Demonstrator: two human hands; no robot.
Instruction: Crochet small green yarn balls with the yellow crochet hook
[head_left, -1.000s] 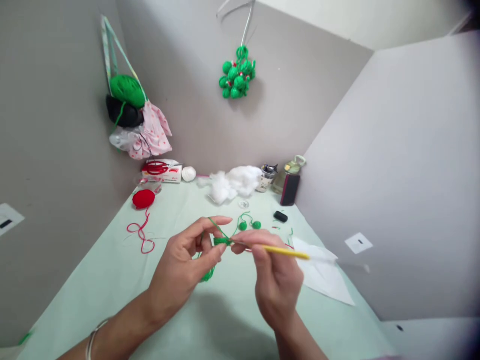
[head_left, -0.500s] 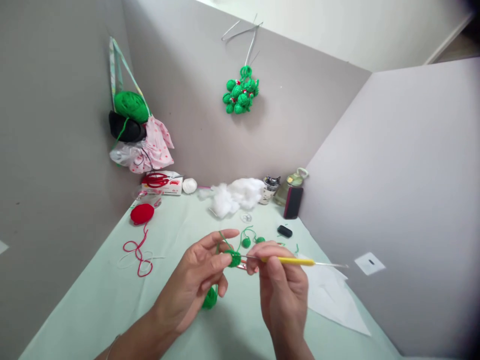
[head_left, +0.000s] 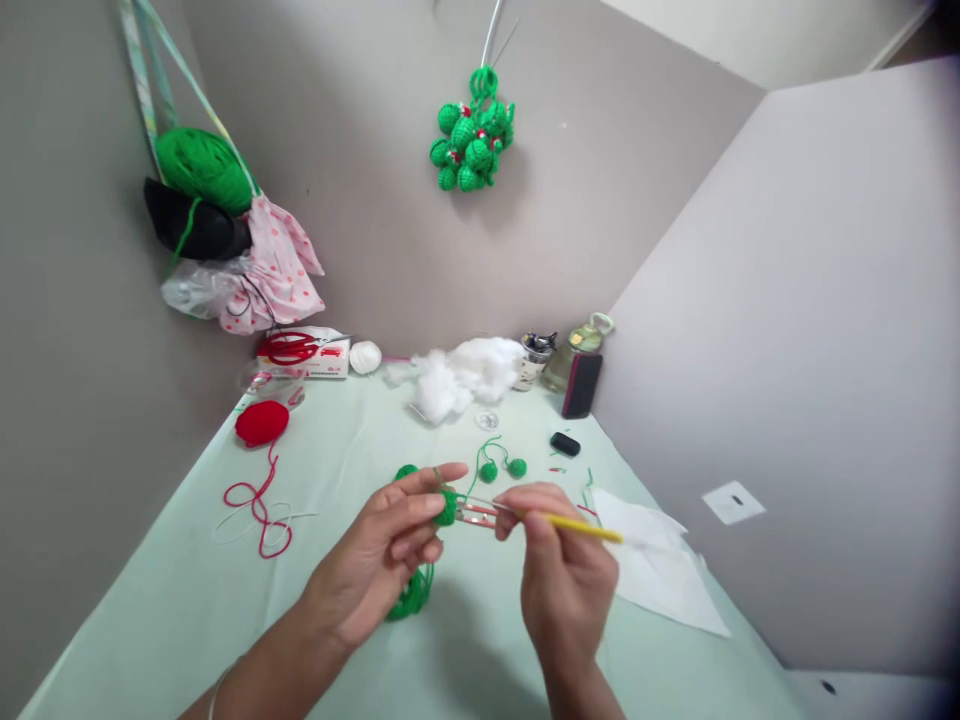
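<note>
Between thumb and fingers, my left hand pinches a small green crochet piece, its index finger stretched out with green yarn over it. My right hand grips a crochet hook by its yellow handle, pen-fashion. The hook's metal shaft points left and meets the green piece; its exact tip is hard to make out. A green yarn ball lies on the table behind and below my left hand. Just beyond my hands rest two small green crocheted balls with yarn tails. Scissors are partly hidden between the hands.
At the back are white stuffing, a cup of tools, a bottle and a phone. Red yarn lies left, white sheets right. A bag and a green crocheted cluster hang on the walls.
The view has tilted down and come closer. The hook's outer end has dipped and my right hand has shifted slightly. The green piece stays pinched in my left hand.
</note>
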